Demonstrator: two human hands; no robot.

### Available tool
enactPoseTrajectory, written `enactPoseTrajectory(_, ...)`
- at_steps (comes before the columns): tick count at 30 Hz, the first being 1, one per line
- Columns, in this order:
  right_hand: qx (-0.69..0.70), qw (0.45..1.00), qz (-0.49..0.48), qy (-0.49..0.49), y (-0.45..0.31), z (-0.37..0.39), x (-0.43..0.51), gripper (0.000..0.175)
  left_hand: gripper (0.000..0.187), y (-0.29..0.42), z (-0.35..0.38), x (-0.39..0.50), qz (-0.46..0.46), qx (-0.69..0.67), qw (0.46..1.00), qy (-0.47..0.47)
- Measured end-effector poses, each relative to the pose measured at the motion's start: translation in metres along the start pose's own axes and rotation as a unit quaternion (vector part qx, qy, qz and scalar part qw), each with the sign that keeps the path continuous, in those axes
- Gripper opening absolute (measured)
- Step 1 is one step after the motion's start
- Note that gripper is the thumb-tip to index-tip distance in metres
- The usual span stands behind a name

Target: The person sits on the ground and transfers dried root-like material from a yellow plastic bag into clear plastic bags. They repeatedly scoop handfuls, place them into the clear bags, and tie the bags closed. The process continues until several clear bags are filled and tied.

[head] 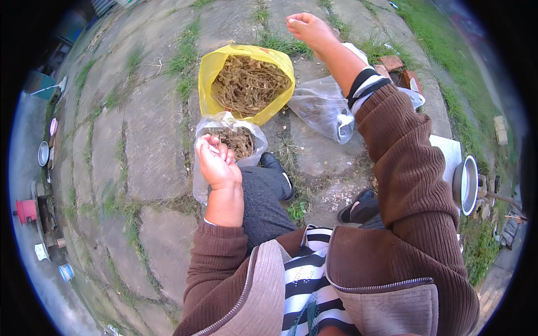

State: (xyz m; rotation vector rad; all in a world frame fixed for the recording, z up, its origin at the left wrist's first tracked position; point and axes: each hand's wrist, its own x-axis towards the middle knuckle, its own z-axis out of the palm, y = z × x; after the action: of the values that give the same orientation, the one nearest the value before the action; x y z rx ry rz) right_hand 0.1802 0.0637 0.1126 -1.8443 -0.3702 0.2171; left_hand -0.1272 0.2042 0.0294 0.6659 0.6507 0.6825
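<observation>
My left hand (219,164) is palm up with its fingers curled, over the near side of a whitish plastic bag (201,185). Whether anything lies within those fingers cannot be made out. Brown dried plant scraps (241,143) show inside that bag. Just beyond it stands an open yellow plastic bag (205,86) filled with dry, tangled roots or stalks (252,86). My right hand (313,33) is stretched forward to the right of the yellow bag, fingers bent together; no held thing is visible. Beneath that forearm lies a clear plastic bag (313,101), knotted at one end.
Bricks (391,63) lie past my right forearm. A metal basin (466,185) sits beside a white slab (446,151) at right. My shoes (275,172) rest on concrete paving (157,159) with grass in its joints. Far left are a red bucket (26,211) and another basin (43,153).
</observation>
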Motion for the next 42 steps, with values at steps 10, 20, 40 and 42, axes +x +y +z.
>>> enactPoseTrajectory(10, 0.103, 0.958, 0.216, -0.161, 0.074, -0.103, -0.180, 0.023, 0.023, 0.007, 0.008, -0.025, -0.165, 0.152, 0.957, -0.181)
enactPoseTrajectory(20, 0.133, 0.961, 0.223, -0.092, 0.103, -0.138, -0.279, 0.040, 0.027, 0.063, 0.096, -0.112, -0.231, 0.127, 0.870, -0.417)
enactPoseTrajectory(40, -0.340, 0.924, 0.171, -0.040, 0.133, -0.220, -0.316, 0.038, 0.031, -0.074, 0.156, -0.055, -0.250, 0.344, 0.764, -0.486)
enactPoseTrajectory(42, -0.316, 0.935, 0.157, 0.023, 0.115, -0.217, -0.314, 0.032, 0.030, -0.085, 0.152, -0.060, -0.246, 0.399, 0.733, -0.493)
